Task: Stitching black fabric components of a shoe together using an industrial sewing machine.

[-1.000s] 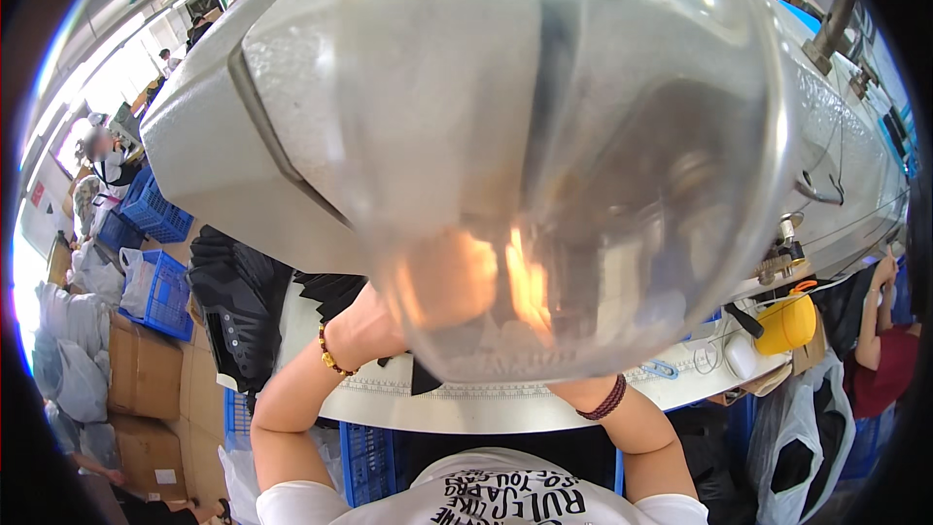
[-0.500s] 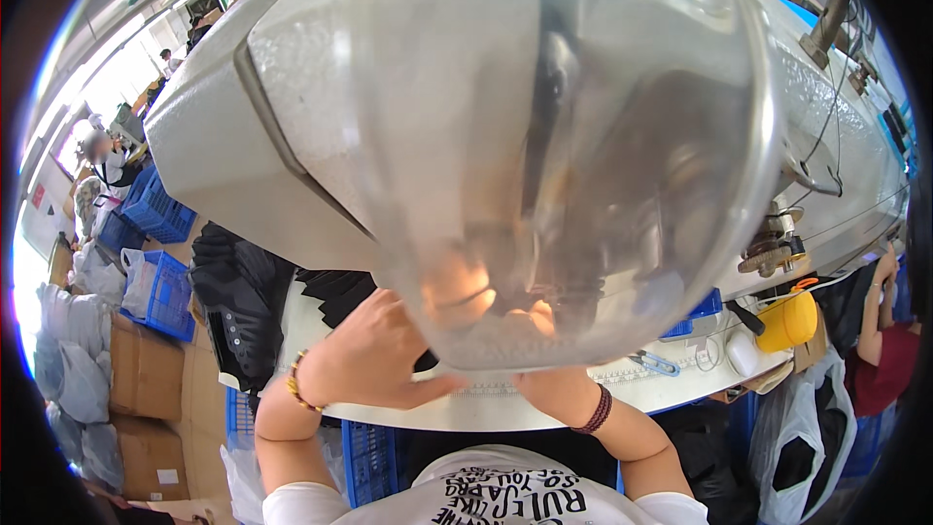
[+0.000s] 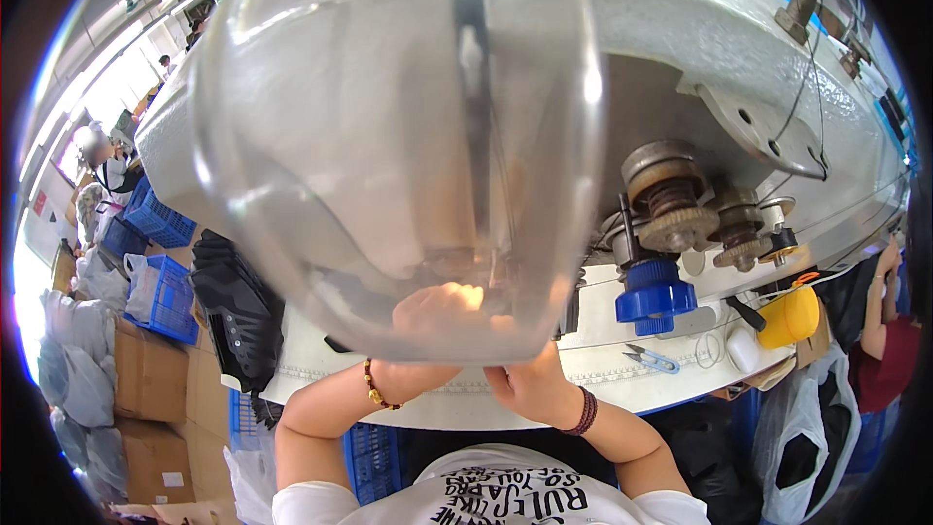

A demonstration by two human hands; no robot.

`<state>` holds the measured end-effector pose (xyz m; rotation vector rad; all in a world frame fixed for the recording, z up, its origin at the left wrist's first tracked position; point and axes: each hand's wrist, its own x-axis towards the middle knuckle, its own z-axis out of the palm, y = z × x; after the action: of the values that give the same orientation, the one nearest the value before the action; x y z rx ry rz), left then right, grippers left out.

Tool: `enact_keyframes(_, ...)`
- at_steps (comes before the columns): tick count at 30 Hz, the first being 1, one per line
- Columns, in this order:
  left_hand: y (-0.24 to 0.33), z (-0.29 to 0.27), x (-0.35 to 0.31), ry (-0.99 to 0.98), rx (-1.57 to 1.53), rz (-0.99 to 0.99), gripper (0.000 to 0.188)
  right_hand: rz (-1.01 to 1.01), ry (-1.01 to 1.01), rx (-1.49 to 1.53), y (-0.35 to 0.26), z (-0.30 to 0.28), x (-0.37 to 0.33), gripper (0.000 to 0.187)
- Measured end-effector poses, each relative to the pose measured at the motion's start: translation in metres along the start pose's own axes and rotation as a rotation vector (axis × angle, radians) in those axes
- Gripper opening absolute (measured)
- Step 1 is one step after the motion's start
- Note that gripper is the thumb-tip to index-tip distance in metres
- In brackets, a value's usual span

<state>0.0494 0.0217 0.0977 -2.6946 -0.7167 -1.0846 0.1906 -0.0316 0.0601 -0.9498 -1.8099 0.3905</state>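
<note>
A large clear plastic shield (image 3: 389,136) on the sewing machine (image 3: 641,10) blurs what lies behind it. Through it, my left hand (image 3: 432,316) shows with its fingers curled together near the needle area; whatever they grip is not discernible. Close by on the right, my right hand (image 3: 535,389) bends inward, thumb low, most of its fingers hidden by the shield's lower edge. Both hands are over the white table (image 3: 437,413) with its printed ruler strip. A black scrap (image 3: 335,343) peeks out left of the shield.
Black shoe uppers with eyelets (image 3: 238,321) are piled at the table's left. Thread snips (image 3: 653,360), a yellow container (image 3: 787,318) and a blue knob (image 3: 656,297) are on the right. Blue crates (image 3: 160,297) and cardboard boxes (image 3: 151,369) stand on the floor; another person (image 3: 886,331) is at far right.
My view has shifted, so the shield sits further left and uncovers the knob and tension dials. My left hand has moved right, behind the shield; the black pieces beside it are now mostly out of sight.
</note>
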Motion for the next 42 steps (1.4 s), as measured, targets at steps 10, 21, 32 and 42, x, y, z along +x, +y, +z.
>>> enact_keyframes(10,0.015,-0.017,0.006,-0.061,0.066,0.028,0.034,-0.098,0.047,-0.282,-0.005,-0.039,0.015,0.028)
enact_keyframes(21,0.022,0.004,0.001,0.067,0.250,-0.032,0.026,-0.174,-0.058,-0.260,0.044,-0.041,0.016,0.019)
enact_keyframes(32,0.004,-0.003,0.006,0.007,0.076,-0.134,0.012,-0.148,-0.028,-0.429,0.030,-0.029,0.013,0.023)
enact_keyframes(42,-0.037,-0.014,-0.002,-0.106,-0.190,-0.094,0.010,-0.220,-0.009,-0.719,0.019,-0.016,0.017,0.023)
